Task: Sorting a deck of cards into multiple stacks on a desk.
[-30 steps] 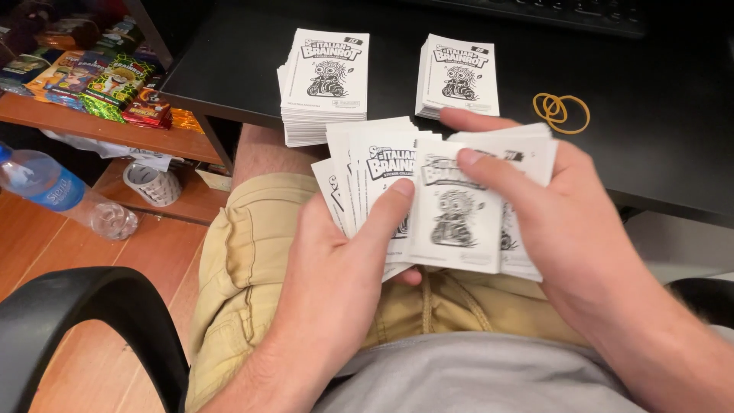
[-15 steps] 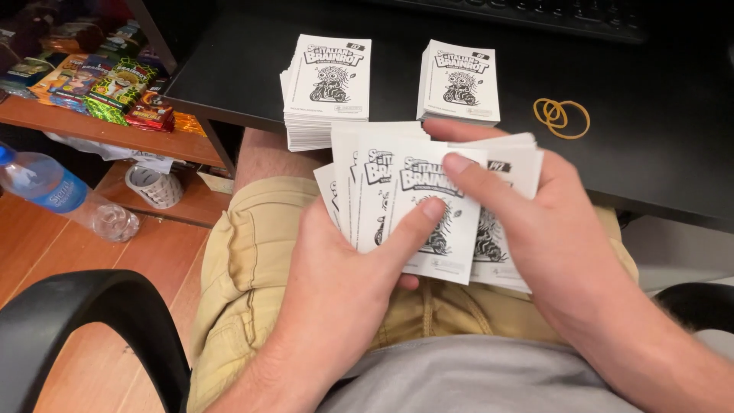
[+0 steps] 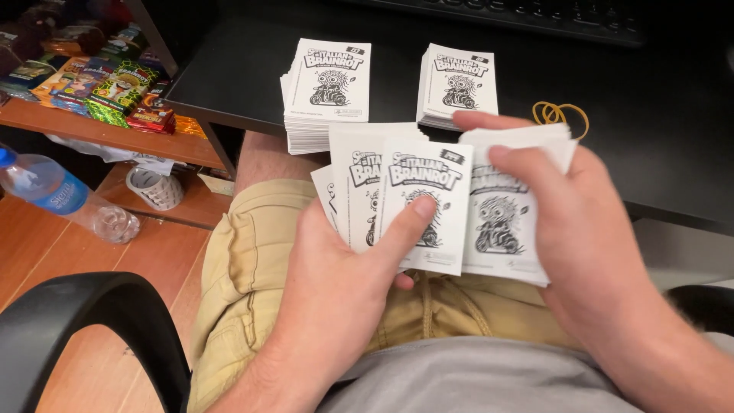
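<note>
My left hand (image 3: 336, 283) holds a fan of white sticker packets (image 3: 397, 191) with black cartoon print, its thumb pressed on the front packet. My right hand (image 3: 589, 245) grips a thicker stack of the same packets (image 3: 508, 210) just to the right of the fan, thumb across its face and fingers behind. Both hands hover over my lap in khaki shorts, in front of a black desk (image 3: 657, 168). Two more piles of packets stand on the desk: a tall one (image 3: 325, 88) at left and a shorter one (image 3: 457, 84) to its right.
Yellow rubber bands (image 3: 560, 115) lie on the desk right of the piles; a keyboard (image 3: 566, 15) sits at the back. A wooden shelf (image 3: 99, 130) at left carries colourful packs (image 3: 115, 88). A plastic bottle (image 3: 65, 195) lies on the floor. A black chair armrest (image 3: 84, 321) curves at lower left.
One packet has passed from the right-hand stack onto the front of the left-hand fan, under the left thumb. The right hand has shifted its stack rightward, apart from the fan.
</note>
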